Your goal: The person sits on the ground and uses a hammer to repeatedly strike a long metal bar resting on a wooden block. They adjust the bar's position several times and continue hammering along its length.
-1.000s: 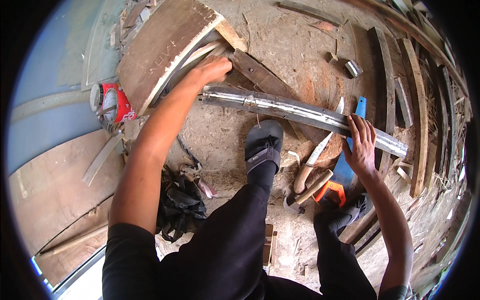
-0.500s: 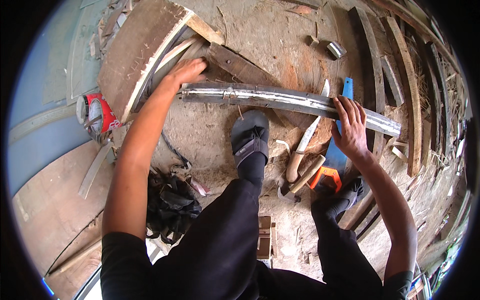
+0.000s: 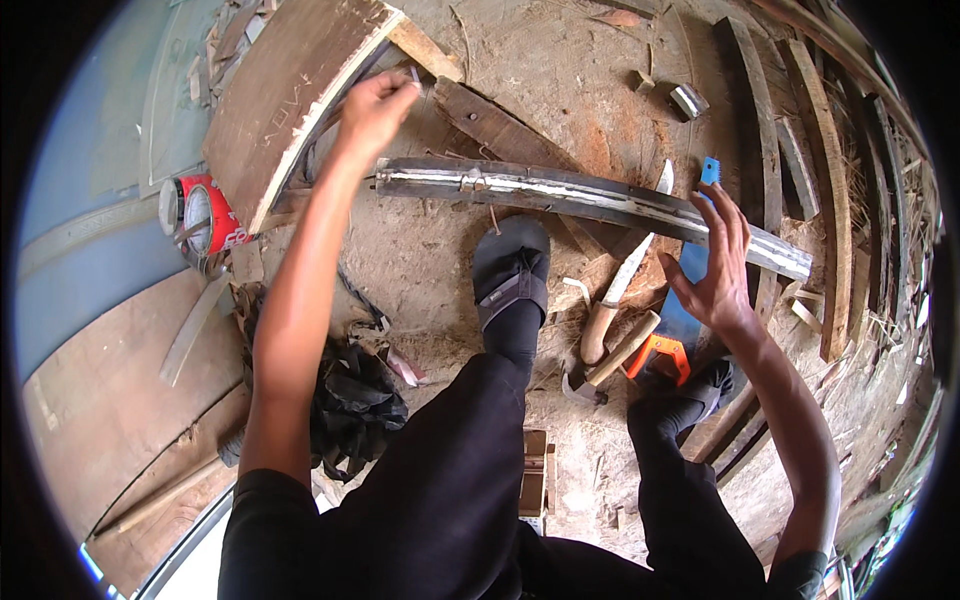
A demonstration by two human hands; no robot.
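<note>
A long dark wooden strip [image 3: 590, 200] with a white streak along its length lies slantwise across the ground in front of my feet. My left hand [image 3: 376, 112] is raised beyond the strip's left end, its fingertips pinched together. A tiny pale thing shows at those fingertips, too small to name. Over the strip's right part, my right hand [image 3: 715, 265] has its fingers spread, the tips at the strip's edge without a grip. Beneath and beside that hand lies a handsaw [image 3: 680, 315] with a blue blade and orange handle, partly covered by the strip.
A knife [image 3: 612, 300] and a hammer [image 3: 620, 355] lie between my feet. Behind the strip is a dark nailed plank [image 3: 510, 125]. A brown wooden box [image 3: 290, 90] and a red can [image 3: 205, 215] stand at left; several timber lengths [image 3: 815, 170] line the right.
My left hand has lifted away from behind the strip's left end, fingers now pinched. My right hand has loosened from the strip and spread its fingers. The view has shifted slightly.
</note>
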